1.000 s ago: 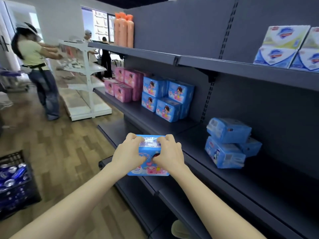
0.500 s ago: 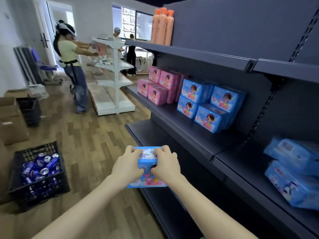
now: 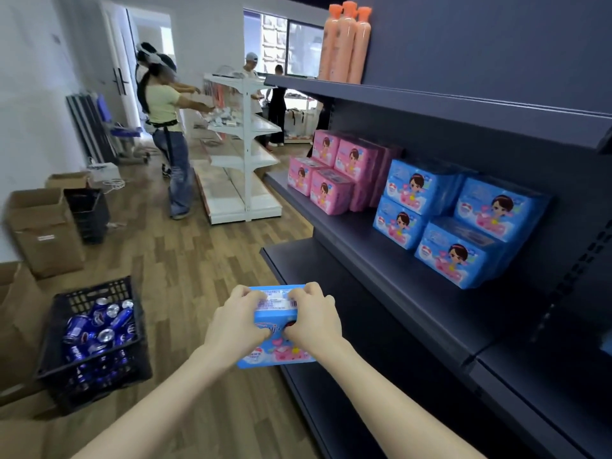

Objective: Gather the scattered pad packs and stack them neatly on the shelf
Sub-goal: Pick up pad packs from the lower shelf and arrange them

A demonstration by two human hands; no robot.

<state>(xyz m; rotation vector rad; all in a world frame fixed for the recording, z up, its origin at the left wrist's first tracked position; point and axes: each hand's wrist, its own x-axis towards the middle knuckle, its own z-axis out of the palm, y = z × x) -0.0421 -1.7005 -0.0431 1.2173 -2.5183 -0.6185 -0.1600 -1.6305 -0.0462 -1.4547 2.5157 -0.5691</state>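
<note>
I hold one blue pad pack [image 3: 276, 351] in front of me with both hands, just off the front edge of the dark shelf unit. My left hand [image 3: 236, 324] grips its left side and my right hand [image 3: 314, 321] grips its right side, fingers curled over the top edge. On the middle shelf [image 3: 381, 260] stand stacked blue pad packs [image 3: 460, 220] and, further left, stacked pink pad packs [image 3: 334, 173].
Orange bottles [image 3: 346, 41] stand on the top shelf. A black crate of blue cans [image 3: 96, 339] sits on the wooden floor at my left, with cardboard boxes [image 3: 43, 226] behind it. Several people work at a white shelf unit [image 3: 241, 150] further down the aisle.
My view has swung left along the shelf; the loose blue packs at the right have left the frame. Both hands keep the same hold on the blue pack.
</note>
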